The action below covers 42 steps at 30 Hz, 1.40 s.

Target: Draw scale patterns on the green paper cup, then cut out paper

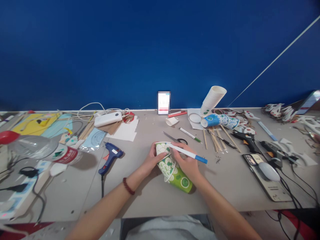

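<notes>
Even indoor light | soft shadows | slight blur | edges stretched

The single view came from a camera worn on the person's head, above the near side of the table (145, 128), and faced forward and down. It took in the clothed lap (170, 230) at the bottom edge, the tabletop across the lower half and the blue wall (112, 50) behind it across the upper half. The left hand (155, 155) and right hand (187, 163) lay at close range, just below and near the centre, with both forearms entering from the bottom.
</notes>
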{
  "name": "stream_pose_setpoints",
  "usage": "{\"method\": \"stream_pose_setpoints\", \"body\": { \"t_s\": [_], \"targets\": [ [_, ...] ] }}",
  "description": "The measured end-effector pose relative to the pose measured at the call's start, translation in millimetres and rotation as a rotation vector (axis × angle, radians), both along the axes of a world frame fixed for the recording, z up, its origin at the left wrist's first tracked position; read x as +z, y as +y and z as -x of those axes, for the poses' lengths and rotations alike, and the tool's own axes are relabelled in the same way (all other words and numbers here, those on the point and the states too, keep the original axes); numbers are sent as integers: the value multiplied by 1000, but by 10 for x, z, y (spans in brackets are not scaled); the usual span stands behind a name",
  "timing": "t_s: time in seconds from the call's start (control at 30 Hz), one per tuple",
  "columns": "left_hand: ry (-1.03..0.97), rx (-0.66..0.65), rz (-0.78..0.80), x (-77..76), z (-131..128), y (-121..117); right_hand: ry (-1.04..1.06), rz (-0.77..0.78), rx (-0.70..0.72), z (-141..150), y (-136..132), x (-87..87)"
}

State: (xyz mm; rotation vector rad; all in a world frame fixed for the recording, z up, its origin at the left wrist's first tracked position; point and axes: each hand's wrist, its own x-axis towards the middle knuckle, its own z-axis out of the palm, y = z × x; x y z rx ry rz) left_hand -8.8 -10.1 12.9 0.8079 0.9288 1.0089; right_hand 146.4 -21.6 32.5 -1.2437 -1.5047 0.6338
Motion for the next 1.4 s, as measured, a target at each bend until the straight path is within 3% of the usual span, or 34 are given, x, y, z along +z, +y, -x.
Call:
{"method": "stream_pose_setpoints", "body": {
  "t_s": [0.93, 1.2, 1.4],
  "targets": [
    [-6, 3, 3, 13, -14, -3, 7, 3, -12, -4, -2, 19],
    [17, 8, -8, 44, -17, -8, 71, 66, -12, -16, -2, -31],
    [21, 8, 14, 35, -11, -8, 26, 1, 6, -8, -7, 10]
  ]
}}
